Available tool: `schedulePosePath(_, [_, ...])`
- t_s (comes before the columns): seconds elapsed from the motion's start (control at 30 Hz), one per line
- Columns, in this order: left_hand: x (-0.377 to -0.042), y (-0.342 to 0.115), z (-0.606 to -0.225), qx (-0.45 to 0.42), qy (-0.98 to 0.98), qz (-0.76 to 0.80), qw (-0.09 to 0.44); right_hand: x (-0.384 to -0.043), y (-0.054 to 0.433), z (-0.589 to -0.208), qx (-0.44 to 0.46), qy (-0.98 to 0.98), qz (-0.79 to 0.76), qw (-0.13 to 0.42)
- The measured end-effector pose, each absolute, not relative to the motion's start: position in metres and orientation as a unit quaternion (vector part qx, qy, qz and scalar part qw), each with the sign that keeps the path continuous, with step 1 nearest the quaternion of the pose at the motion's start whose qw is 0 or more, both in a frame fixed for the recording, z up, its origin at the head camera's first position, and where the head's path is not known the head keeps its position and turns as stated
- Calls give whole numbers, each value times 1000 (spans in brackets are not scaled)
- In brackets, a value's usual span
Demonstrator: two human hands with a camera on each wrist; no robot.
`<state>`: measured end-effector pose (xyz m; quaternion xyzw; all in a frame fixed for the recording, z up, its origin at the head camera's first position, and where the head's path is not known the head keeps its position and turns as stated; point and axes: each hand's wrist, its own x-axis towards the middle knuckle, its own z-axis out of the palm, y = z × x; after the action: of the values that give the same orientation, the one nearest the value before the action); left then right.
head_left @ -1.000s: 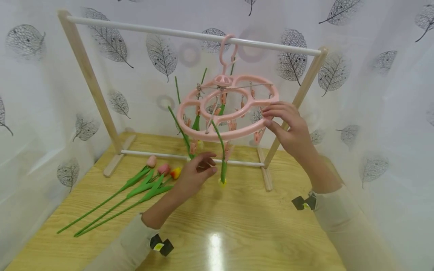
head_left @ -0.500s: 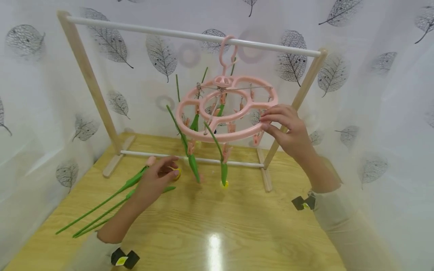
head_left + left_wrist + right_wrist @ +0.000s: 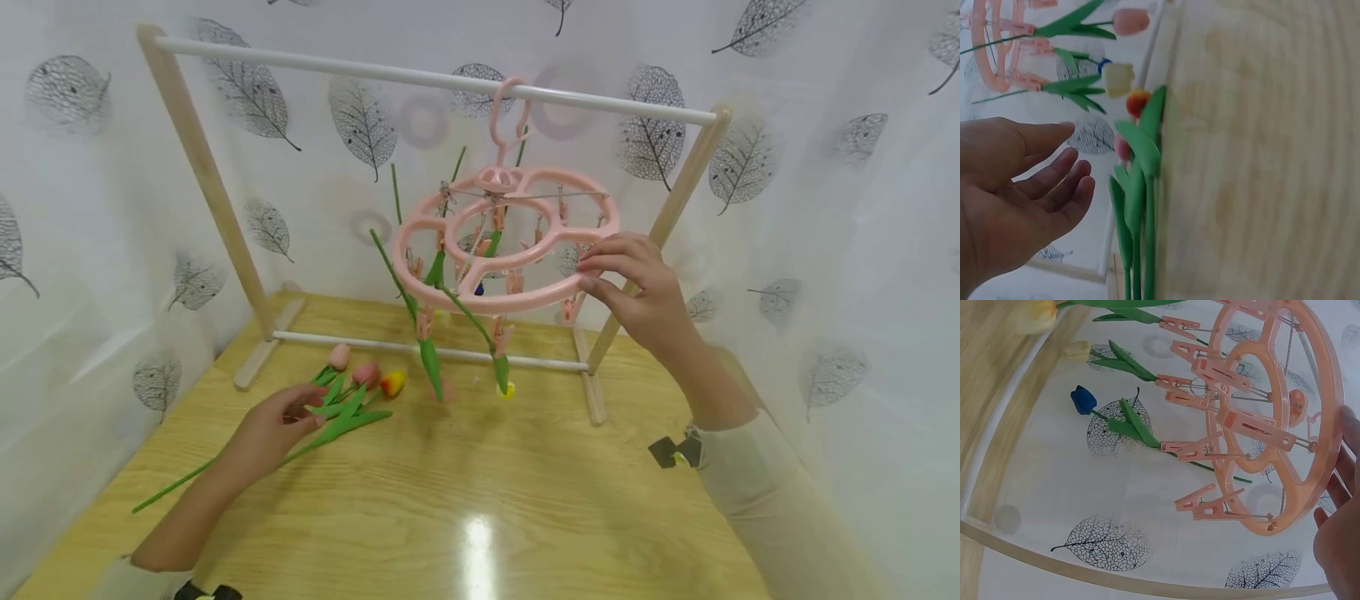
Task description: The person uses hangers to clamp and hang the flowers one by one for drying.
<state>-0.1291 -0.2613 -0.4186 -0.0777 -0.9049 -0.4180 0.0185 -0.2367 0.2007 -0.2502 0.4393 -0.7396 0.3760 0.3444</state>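
Note:
A pink clip hanger [image 3: 517, 300] hangs by its hook from the white bar. My right hand [image 3: 633, 283] holds its right rim between thumb and fingers. Several artificial tulips dangle head down from its clips, among them a blue tulip [image 3: 1084, 400] and a cream tulip [image 3: 1117, 79]. On the left of the table lie 3 more tulips: a pale pink tulip [image 3: 339, 357], a pink tulip [image 3: 366, 373] and a red-yellow tulip [image 3: 393, 383]. My left hand [image 3: 266, 433] is over their leaves and stems, fingers loosely bent, with nothing between them in the left wrist view.
The rack has wooden legs [image 3: 202, 183], a white top bar [image 3: 337, 68] and a low white crossbar [image 3: 375, 342]. Pink clips [image 3: 1260, 428] hang below the ring. A leaf-printed curtain [image 3: 67, 275] encloses the wooden table [image 3: 570, 500] at the back and sides.
My left hand has moved left and down, away from the hanging tulips to the ones on the table. The right hand stays on the rim; the hanging tulips have swung slightly.

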Motion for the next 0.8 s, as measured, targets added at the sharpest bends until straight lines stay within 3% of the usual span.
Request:
schedulePosePath(0.37, [-115, -298, -435, -74, -923, -373, -63, -240, 197, -255, 437, -731, 394, 346])
schedulePosePath(0.8, [-112, -306, -442, -101, -924, -356, -92, -239, 196, -257, 438, -731, 393, 346])
